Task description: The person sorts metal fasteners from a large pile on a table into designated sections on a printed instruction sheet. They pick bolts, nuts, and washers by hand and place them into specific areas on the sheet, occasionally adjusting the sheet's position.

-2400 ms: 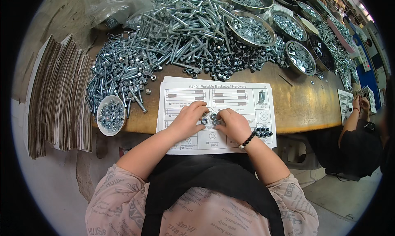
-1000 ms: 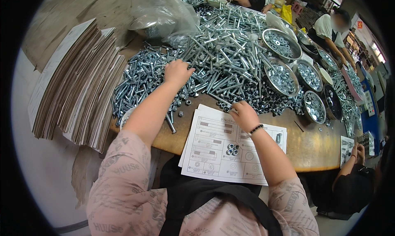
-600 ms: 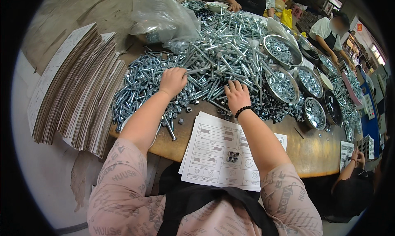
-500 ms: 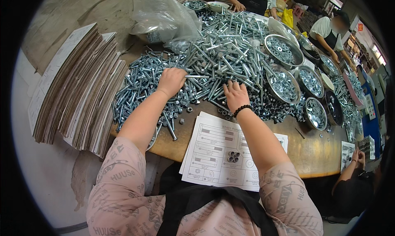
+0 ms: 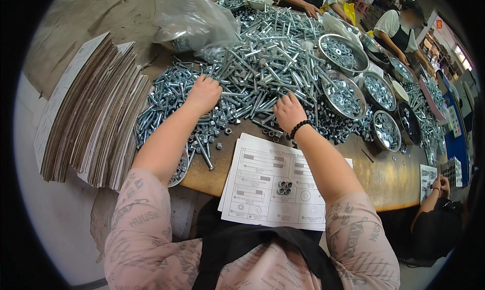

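My left hand [image 5: 204, 94] rests at the near left of a big heap of silvery bolts [image 5: 262, 52], its fingers curled down among the bolts, their tips hidden. My right hand [image 5: 289, 112], with a dark beaded bracelet at the wrist, reaches down where the bolts meet a spread of dark-centred nuts [image 5: 333, 128]. Its fingers are bent and close together; what they pinch, if anything, is hidden. Between my forearms lies a stack of printed sheets [image 5: 257, 189] with drawings of hardware. A small cluster of nuts [image 5: 284, 188] sits on the top sheet.
Metal bowls of washers [image 5: 344, 95] stand to the right. A tall stack of cardboard sheets [image 5: 91, 113] is at the left, and a clear plastic bag [image 5: 194, 19] behind the heap. Co-workers [image 5: 404, 32] work at the far side and right. The wooden table's front edge [image 5: 202, 181] curves near me.
The whole view has shifted slightly. My right hand's fingers, spread among the hardware before, have drawn closer together. My left hand stays at the bolts, its fingers turned a little more upward in the picture.
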{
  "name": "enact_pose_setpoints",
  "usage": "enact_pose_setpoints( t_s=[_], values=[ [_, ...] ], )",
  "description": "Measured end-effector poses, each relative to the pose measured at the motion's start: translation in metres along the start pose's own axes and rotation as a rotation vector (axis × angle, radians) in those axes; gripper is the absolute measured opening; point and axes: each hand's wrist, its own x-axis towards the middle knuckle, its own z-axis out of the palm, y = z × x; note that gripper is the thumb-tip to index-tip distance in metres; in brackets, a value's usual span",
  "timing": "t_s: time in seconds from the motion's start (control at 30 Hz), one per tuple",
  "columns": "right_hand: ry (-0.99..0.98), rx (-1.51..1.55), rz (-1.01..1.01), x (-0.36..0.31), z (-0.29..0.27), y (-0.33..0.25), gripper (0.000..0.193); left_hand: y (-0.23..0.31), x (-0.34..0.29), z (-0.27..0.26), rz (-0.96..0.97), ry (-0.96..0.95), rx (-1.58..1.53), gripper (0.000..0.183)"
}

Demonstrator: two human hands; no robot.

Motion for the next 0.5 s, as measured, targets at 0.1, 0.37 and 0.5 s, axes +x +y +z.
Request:
enact_pose_setpoints(
  t_s=[0.1,0.37,0.5],
  values=[
    [-0.091,0.134,0.049,-0.007,-0.010,0.007,0.011,-0.002,-0.005,-0.015,-0.075,-0.094,-0.097,0.010],
    [-0.116,0.761,0.655,-0.068,-0.041,0.026,0.024,0.049,-0.005,-0.037,-0.359,-0.191,-0.702,0.019],
    [-0.059,1.505,1.008,-0.105,-0.043,0.016,0.023,0.099,0.010,-0.015,-0.173,-0.163,-0.669,0.019]
  ],
)
